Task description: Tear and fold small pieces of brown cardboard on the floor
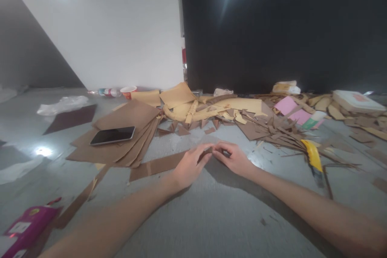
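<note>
My left hand (190,166) and my right hand (232,159) meet near the middle of the view, fingertips touching. Both are closed in a pinch on a small brown cardboard piece (209,151), mostly hidden by the fingers. A long brown cardboard strip (160,165) lies flat on the grey surface, its right end running behind my left hand. Farther left, a black phone (113,135) rests on a stack of brown cardboard sheets (102,155). To the right of my right hand lies a yellow utility knife (313,157).
Scraps of brown and tan cardboard (272,129) stretch across the back, with a curved tan piece (199,113) among them. A paper cup (128,91) and plastic bottle (109,92) stand and lie at back left. A magenta device (30,223) sits at bottom left.
</note>
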A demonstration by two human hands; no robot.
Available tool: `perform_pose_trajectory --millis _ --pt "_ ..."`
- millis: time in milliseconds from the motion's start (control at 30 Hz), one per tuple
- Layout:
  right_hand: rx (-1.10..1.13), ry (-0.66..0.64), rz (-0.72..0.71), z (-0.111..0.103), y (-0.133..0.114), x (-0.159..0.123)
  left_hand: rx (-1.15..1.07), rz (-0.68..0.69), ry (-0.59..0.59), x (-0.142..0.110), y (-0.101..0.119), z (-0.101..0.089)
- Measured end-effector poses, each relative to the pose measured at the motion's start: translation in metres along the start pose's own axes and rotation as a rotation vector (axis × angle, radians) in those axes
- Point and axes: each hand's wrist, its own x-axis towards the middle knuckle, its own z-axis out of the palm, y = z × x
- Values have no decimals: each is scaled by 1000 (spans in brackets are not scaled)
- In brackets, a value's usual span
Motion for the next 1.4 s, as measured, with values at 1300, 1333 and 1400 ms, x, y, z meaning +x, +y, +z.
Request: perform_pose_trajectory --millis 1300,1333,1400 --pt "-5 61 -136 2 1 -6 -128 -78 149 1 -4 3" --pt "-3 62 -148 2 2 -6 -122 -78 148 1 -3 2" --pt "-5 75 -175 3 4 -7 -122 -78 140 1 -2 2"
